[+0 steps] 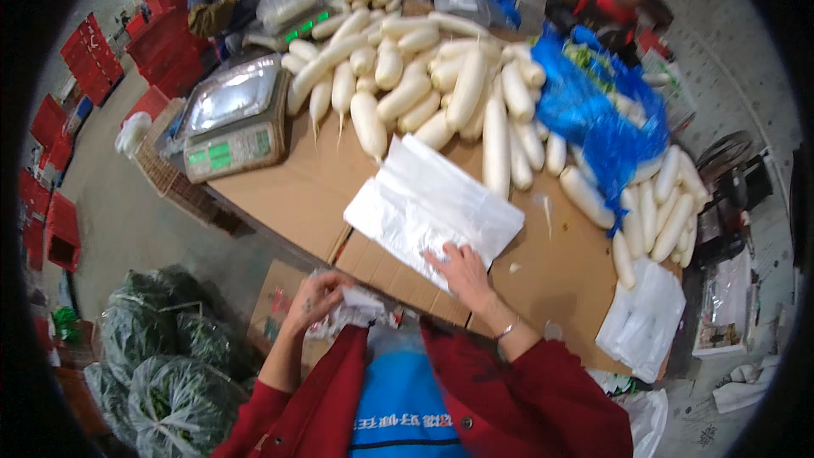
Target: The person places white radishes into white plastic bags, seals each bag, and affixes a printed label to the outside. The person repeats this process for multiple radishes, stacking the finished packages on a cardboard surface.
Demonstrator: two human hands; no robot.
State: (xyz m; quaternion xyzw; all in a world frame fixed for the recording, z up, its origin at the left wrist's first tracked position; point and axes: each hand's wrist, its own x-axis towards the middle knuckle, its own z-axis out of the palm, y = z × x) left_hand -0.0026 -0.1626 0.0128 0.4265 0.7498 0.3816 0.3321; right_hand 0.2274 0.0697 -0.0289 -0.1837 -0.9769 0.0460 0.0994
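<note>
My right hand [463, 272] rests on the near edge of a stack of flat white plastic bags [439, 203], fingers spread. These bags lie on the cardboard-covered table [280, 203]. Off the table's near edge, to the left, is my left hand [317, 299], its fingers bent, beside a crumpled white plastic piece [362, 308]; whether it touches that piece I cannot tell. Beyond the bags, a large heap of white radishes [407, 76] covers the far part of the table. A digital scale [232, 117] with a metal pan stands at the left edge of the table.
A blue plastic bag [572, 95] lies among radishes on the right. More white bags [645, 321] hang over the right corner. A second scale [305, 28] stands farther back. Bagged greens [172, 356] sit on the floor at left, red crates [162, 32] behind. Several people are around the far side.
</note>
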